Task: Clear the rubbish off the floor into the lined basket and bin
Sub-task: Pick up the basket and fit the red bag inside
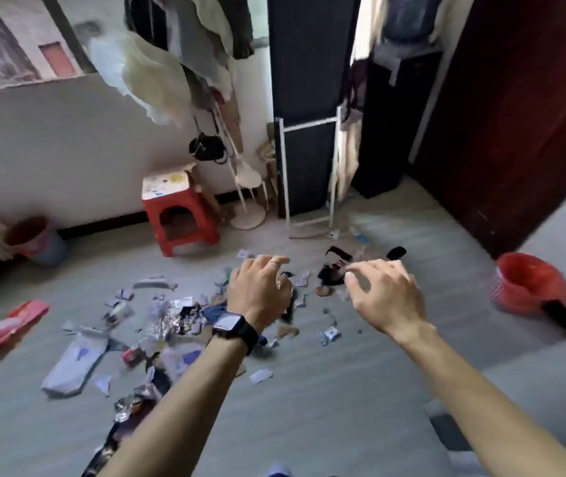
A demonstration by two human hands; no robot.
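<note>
Grey floor (343, 407) carries scattered rubbish (171, 321) under both hands, probably reaching to gather it: right hand (383, 297) loosely curled and empty, left hand (259, 290) curled, hold unclear; basket (529, 284) at 3 o'clock, bin (33, 241) at 9 o'clock.

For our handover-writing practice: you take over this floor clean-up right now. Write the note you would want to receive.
Left hand: above the rubbish, fingers curled under; whether it grips anything cannot be told.
Right hand: loosely curled, empty.
The rubbish lies scattered over the floor mid-room.
Red lined basket at right, lined bin at far left.
Done: nothing evident.
Left: gather all of it.
</note>
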